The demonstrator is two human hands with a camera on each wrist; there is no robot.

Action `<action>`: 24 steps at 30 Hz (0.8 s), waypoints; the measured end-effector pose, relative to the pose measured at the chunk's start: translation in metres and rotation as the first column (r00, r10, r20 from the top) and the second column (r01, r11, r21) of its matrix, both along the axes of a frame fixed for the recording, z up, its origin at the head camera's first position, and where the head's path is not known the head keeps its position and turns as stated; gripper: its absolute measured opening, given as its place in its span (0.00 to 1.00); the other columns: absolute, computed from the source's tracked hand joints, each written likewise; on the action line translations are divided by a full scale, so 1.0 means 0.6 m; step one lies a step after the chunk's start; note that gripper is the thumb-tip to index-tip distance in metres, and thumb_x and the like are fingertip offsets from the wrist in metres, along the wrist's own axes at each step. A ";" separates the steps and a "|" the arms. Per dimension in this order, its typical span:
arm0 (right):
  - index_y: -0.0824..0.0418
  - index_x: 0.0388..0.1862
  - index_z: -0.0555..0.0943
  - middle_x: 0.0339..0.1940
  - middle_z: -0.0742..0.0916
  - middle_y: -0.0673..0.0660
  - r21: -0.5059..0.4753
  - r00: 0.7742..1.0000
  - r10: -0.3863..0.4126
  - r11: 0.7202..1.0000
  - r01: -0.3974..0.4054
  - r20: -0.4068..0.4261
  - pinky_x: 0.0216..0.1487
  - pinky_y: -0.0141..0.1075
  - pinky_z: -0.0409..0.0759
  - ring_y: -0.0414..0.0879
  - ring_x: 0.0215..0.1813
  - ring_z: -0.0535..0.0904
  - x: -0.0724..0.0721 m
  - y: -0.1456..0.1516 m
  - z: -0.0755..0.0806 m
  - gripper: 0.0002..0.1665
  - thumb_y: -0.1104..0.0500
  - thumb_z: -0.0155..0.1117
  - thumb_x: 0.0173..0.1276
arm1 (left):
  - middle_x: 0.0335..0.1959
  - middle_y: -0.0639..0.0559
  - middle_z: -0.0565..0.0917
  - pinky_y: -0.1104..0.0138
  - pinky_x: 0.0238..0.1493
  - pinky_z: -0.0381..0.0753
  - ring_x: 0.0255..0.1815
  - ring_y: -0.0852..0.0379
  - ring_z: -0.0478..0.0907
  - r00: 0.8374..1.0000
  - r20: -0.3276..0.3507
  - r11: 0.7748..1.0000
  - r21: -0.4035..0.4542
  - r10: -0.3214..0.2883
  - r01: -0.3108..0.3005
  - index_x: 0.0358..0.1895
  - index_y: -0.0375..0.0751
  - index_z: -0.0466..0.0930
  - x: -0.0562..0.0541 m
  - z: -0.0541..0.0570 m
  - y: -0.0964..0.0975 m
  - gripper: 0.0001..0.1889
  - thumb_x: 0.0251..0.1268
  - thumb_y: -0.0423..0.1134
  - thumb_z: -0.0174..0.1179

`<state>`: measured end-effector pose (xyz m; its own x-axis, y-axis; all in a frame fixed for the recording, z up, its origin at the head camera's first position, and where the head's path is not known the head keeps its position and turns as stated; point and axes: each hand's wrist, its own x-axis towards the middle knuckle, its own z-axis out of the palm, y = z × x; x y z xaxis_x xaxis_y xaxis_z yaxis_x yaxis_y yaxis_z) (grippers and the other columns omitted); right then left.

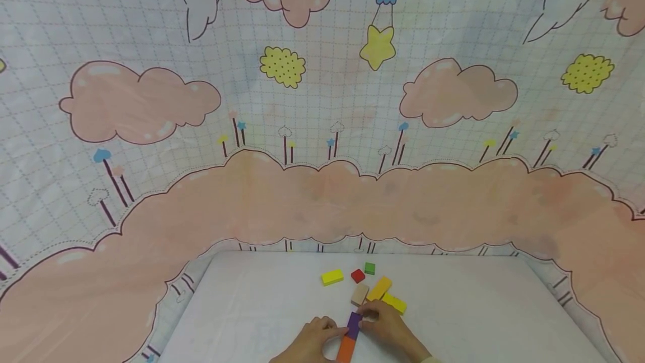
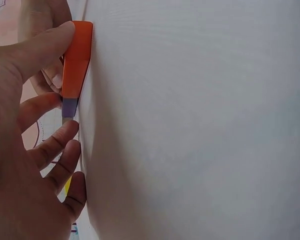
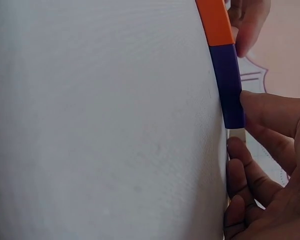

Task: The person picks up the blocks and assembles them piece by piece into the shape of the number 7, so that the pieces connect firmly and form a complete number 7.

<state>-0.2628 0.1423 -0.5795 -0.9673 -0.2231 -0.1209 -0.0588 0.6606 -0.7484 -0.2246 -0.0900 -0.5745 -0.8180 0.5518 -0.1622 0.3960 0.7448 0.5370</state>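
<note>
From where I stand, the person's right hand (image 1: 388, 326), at 3 o'clock of the deep purple rectangular block (image 1: 354, 324), pinches that block between thumb and forefinger, its remaining fingers bent loosely. The left hand (image 1: 312, 339), between 8 and 9 o'clock, is half open: the thumb lies against the bright orange rectangular block (image 1: 345, 348), the forefinger tip is beside the seam, and the other fingers are spread; I can't tell whether it truly grips. The orange block meets the purple one end to end, towards 7 o'clock. Outward from the purple block, a pale tan block (image 1: 359, 294) lies at 12, with a small red block (image 1: 358, 276) beyond; an orange-yellow oblong block (image 1: 379, 288) lies at 1, a bright yellow oblong block (image 1: 395, 303), partly behind the right hand, at 2, a small green block (image 1: 370, 268) between 12 and 1, and another yellow oblong block (image 1: 332, 277) at 11. All lie on a white tabletop (image 1: 242, 307), before a cloud-printed backdrop (image 1: 322, 200).
</note>
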 end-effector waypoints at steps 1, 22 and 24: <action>0.51 0.44 0.85 0.44 0.85 0.49 -0.003 1.000 0.000 1.000 0.000 0.002 0.55 0.53 0.79 0.46 0.48 0.80 0.000 0.000 -0.001 0.11 0.59 0.71 0.61 | 0.50 0.65 0.72 0.65 0.51 0.75 0.47 0.66 0.65 1.000 0.002 1.000 -0.001 -0.001 0.001 0.66 0.68 0.73 0.000 0.001 0.000 0.34 0.53 0.65 0.66; 0.50 0.44 0.84 0.45 0.84 0.49 -0.040 0.999 0.026 0.999 -0.025 0.028 0.55 0.54 0.78 0.48 0.49 0.79 0.002 0.002 0.001 0.12 0.59 0.71 0.61 | 0.46 0.66 0.72 0.66 0.49 0.74 0.44 0.67 0.64 0.998 0.057 0.999 0.022 0.025 -0.026 0.64 0.70 0.74 -0.011 -0.005 0.004 0.26 0.61 0.56 0.65; 0.50 0.44 0.84 0.46 0.84 0.50 -0.056 0.999 0.023 0.998 -0.021 0.038 0.56 0.55 0.77 0.48 0.50 0.78 0.004 0.003 0.000 0.12 0.58 0.71 0.61 | 0.45 0.66 0.73 0.67 0.47 0.74 0.43 0.66 0.64 0.997 0.061 0.999 0.017 0.039 -0.040 0.63 0.70 0.75 -0.011 -0.007 0.006 0.25 0.61 0.55 0.65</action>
